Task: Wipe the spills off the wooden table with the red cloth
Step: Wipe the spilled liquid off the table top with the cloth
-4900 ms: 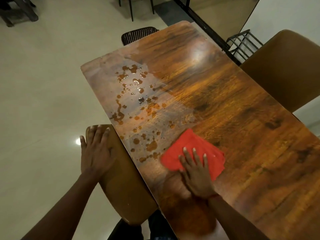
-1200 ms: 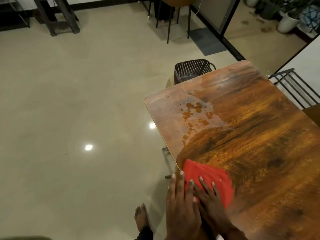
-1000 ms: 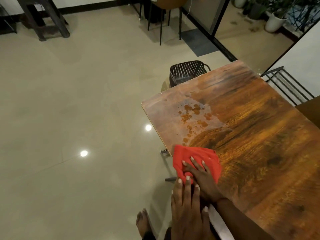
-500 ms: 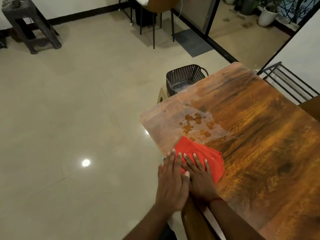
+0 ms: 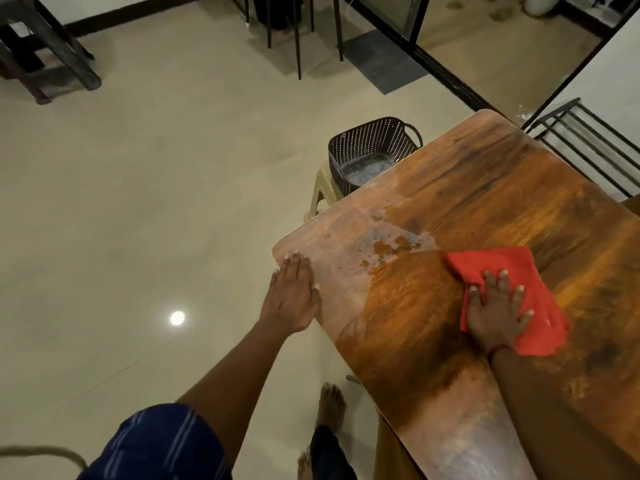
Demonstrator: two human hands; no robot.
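— Firstly, item one: the cloth?

— Red cloth (image 5: 512,271), crumpled and loosely folded, several layers showing at its right side. It lies flat on the wooden table (image 5: 485,209), away from the edges, just to the right of the remaining spills.

— Who has it?

— Right hand (image 5: 495,306), palm down with fingers spread wide, pressing on the nearer half of the cloth. Fingers are not curled round it; it is pinned flat to the tabletop, not pinched.

— Item two: the spills?

— Spills (image 5: 391,249), a small cluster of brown droplets and blotches near the far left corner of the tabletop, inside a paler, dull wet patch. The wood between that patch and the cloth shows a darker, glossy swathe.

— The other hand?

— Left hand (image 5: 292,296), open and flat, holding nothing, resting on the left edge of the tabletop close to the far left corner.

— Containers?

— One: a dark perforated basket (image 5: 372,150) with a loop handle, standing on a pale plastic stool (image 5: 320,194) just beyond the far edge of the table. Something pale and crumpled lies in its bottom; I cannot tell what it is.

— Anything else?

— A black metal rack (image 5: 588,140) past the far right corner, and a bare foot (image 5: 330,407) on the tiled floor by the left edge.
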